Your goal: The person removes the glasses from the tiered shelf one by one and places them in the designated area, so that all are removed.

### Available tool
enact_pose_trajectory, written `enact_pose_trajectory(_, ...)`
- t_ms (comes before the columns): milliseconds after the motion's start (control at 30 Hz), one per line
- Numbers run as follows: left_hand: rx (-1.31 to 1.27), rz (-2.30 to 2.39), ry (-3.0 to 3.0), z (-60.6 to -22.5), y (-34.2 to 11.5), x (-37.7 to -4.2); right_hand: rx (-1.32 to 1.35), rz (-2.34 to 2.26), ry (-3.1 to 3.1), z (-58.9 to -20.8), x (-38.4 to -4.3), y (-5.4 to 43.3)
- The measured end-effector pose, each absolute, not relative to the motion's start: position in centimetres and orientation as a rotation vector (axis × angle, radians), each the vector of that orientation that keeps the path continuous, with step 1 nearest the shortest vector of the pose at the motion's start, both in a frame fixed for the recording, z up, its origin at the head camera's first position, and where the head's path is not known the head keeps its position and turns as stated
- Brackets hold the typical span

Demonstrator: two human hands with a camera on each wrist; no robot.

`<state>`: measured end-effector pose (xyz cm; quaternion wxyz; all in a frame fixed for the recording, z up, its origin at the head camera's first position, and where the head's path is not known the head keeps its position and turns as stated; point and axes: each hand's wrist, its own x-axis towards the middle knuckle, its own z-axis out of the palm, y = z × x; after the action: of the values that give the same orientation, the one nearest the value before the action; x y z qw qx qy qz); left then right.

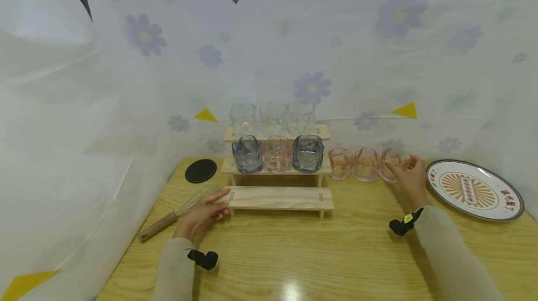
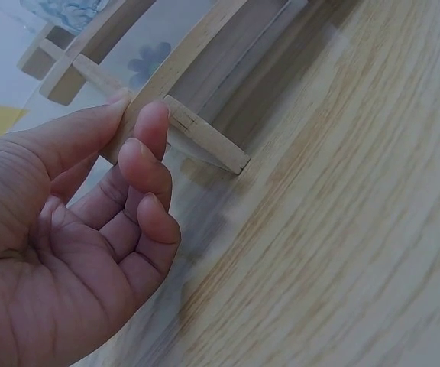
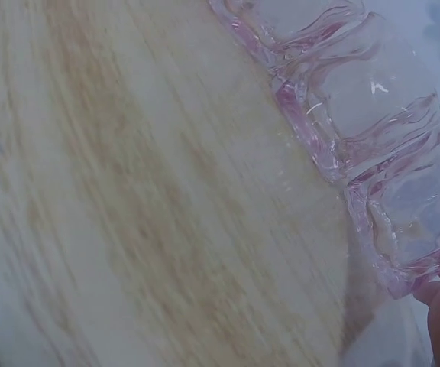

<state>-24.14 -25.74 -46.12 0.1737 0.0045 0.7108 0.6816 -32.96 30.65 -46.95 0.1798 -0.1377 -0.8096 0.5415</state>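
My left hand (image 1: 203, 212) pinches the left end of the lowest board of a tiered wooden rack (image 1: 273, 197). In the left wrist view, thumb and forefinger grip that board's end (image 2: 147, 103), the other fingers curled below. At the right, my right hand (image 1: 409, 177) holds the rightmost pink glass (image 1: 388, 170) by its side; the right wrist view shows only part of the fingers on this pink glass (image 3: 411, 222). Two more pink glasses, one in the middle (image 1: 366, 165) and one by the rack (image 1: 341, 164), stand in line with it on the table.
Clear glasses (image 1: 273, 119) line the top tier. On the middle tier, a pink glass (image 1: 276, 155) stands between two blue glasses (image 1: 308, 154). A whisk (image 1: 172, 219) and a black round coaster (image 1: 201, 170) lie left; a printed plate (image 1: 475, 191) lies right on the wooden table (image 1: 294, 254).
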Motion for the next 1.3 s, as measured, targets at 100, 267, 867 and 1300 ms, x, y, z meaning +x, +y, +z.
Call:
enact_pose_trajectory(100,0.0,1.928,2.015,-46.1,-25.7,-24.3,-0.397,1.539,-2.284,-47.2,-32.9,30.8)
enact_pose_trajectory(267,-0.065,1.9,2.027,-45.8,-25.4,-24.5,-0.375,1.528,-2.296,-47.3,-32.9,31.2)
enact_pose_trajectory(867,-0.054,1.917,2.011,-46.0,-25.6,-24.6,-0.239,1.538,-2.397,-46.5,-32.7,32.0)
enact_pose_trajectory(1300,-0.083,1.9,2.038,-45.8,-25.5,-24.3,-0.023,1.322,-2.403,-42.2,-31.2,31.0)
